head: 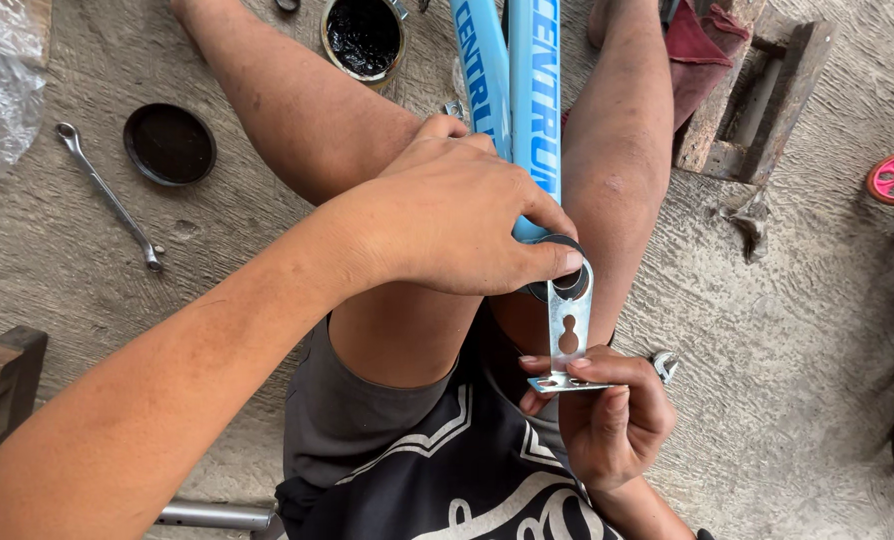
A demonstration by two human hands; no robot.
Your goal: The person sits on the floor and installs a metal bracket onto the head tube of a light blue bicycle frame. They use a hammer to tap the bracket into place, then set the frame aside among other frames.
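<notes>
Both hands' fingers pinching metal bracket (570,335), left hand (457,215), right hand (612,415) — open tin (364,38) of black grease

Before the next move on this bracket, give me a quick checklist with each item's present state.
1. Left hand on the washer at the tube end: ok.
2. Right hand grips the bracket foot: ok.
3. Bracket's top hole lined up with the tube end: cannot tell, fingers cover it.
4. Wrench on the floor, out of both hands: ok.
5. Grease tin open, lid beside it: ok.
</notes>
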